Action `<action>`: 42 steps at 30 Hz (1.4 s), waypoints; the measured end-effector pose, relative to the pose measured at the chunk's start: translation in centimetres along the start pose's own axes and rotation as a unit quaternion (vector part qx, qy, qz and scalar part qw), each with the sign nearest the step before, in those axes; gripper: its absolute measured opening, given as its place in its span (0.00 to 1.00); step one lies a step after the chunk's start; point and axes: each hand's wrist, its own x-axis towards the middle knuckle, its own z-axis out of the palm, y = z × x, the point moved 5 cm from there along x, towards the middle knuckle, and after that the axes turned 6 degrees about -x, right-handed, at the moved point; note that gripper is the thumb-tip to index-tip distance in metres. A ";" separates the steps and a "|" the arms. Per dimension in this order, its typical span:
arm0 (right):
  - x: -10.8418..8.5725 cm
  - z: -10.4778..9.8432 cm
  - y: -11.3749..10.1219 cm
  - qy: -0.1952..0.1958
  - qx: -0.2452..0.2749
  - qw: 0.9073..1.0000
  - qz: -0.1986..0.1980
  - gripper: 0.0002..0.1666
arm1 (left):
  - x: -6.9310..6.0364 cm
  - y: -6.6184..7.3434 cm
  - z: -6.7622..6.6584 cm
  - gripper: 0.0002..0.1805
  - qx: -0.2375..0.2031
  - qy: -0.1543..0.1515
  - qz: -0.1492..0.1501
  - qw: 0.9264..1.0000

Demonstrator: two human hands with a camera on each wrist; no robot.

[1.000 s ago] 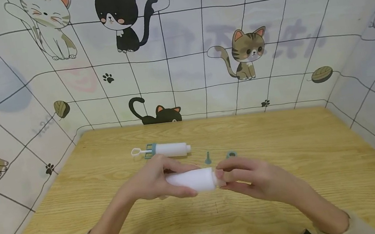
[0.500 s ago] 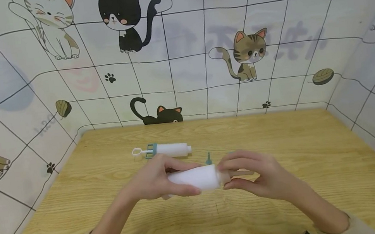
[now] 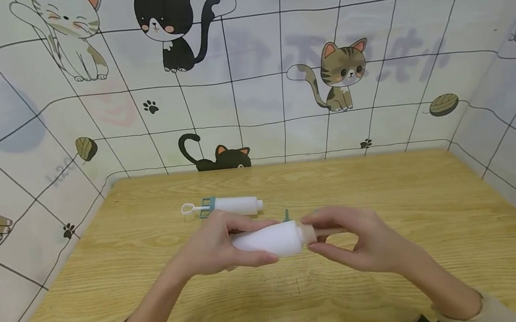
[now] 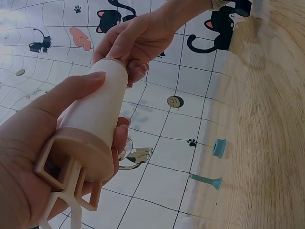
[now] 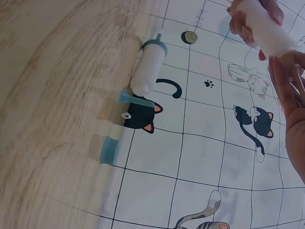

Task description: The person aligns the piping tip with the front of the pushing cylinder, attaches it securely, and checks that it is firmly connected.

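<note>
My left hand (image 3: pixel 215 244) grips the white barrel of a piping syringe (image 3: pixel 268 241), held above the table and lying almost level. In the left wrist view, its beige flanged end (image 4: pixel 86 148) and white plunger handle (image 4: pixel 69 207) point back toward the wrist. At the opposite end, my right hand (image 3: pixel 369 238) pinches the beige screw cap (image 3: pixel 308 234) with thumb and fingertips. A slim beige nozzle (image 3: pixel 329 231) sticks out of that cap, between the right fingers. The palm-side grip of the right hand is partly hidden.
Behind the hands lies a second piping syringe (image 3: pixel 237 206), white with teal fittings. A teal nozzle (image 5: pixel 136 100) and a teal ring cap (image 5: pixel 109 150) stand on the wooden table (image 3: pixel 276 309). A cat-patterned sheet (image 3: pixel 260 96) encloses the back and sides.
My right fingers have shifted around the beige cap, uncovering the cap and its nozzle. Barrel and left hand have moved slightly right and up. The right hand now hides the teal ring in the head view.
</note>
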 end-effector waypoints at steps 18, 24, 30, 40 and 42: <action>-0.4 -0.3 0.7 0.032 0.068 0.990 0.121 0.13 | 0.0 1.3 0.3 0.25 0.105 0.073 0.067 0.990; -0.6 -0.3 1.0 0.051 0.093 0.980 0.167 0.15 | 0.2 1.7 0.7 0.27 0.139 0.096 0.107 0.980; -0.6 -0.2 1.1 0.059 0.112 0.973 0.193 0.11 | 0.1 1.5 0.8 0.27 0.143 0.093 0.104 0.980; -0.4 -0.5 1.2 0.050 0.044 0.986 0.150 0.22 | 0.3 1.5 0.7 0.27 0.152 0.094 0.110 0.978; -0.2 -0.6 1.0 0.037 0.054 0.990 0.125 0.23 | 0.3 1.4 0.6 0.27 0.143 0.094 0.105 0.980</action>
